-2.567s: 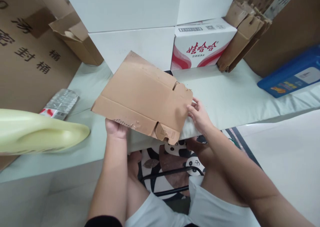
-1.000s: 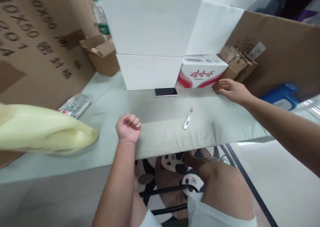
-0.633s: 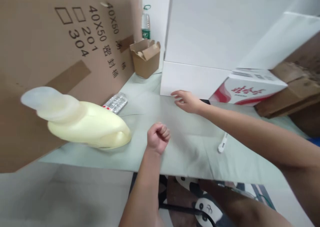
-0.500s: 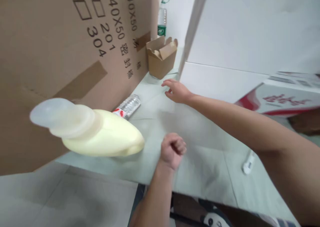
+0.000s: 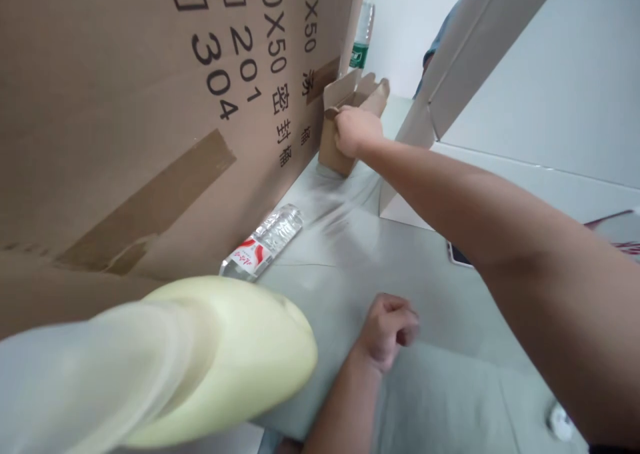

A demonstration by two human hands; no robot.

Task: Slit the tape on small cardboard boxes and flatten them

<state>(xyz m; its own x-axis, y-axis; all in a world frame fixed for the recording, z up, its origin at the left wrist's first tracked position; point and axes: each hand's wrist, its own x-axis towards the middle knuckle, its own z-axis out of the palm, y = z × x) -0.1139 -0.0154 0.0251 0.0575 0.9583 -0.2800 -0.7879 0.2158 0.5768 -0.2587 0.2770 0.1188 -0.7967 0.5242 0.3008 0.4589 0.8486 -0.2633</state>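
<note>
My right hand (image 5: 357,132) is stretched far across the table, its fingers closed over the near edge of a small open cardboard box (image 5: 334,151). The box's flaps stand up, and what lies inside is hidden. Closer to me, my left hand (image 5: 391,329) hovers over the table, curled into a loose fist with nothing visible in it. To its left, large in the foreground, is a pale yellow bottle (image 5: 250,354) with a translucent cap. A clear water bottle (image 5: 265,242) with a red and white label lies on its side between that bottle and the small box.
A large printed carton (image 5: 165,174) walls off the left side. Behind the small box stands a green-labelled water bottle (image 5: 363,34). A white panelled structure (image 5: 540,94) rises at right, a phone-like object (image 5: 457,255) by its base. A small white object (image 5: 560,419) lies lower right.
My right hand has reached forward and taken hold of the small box's edge. My left fist stays curled. The view has shifted, bringing the yellow bottle and carton closer.
</note>
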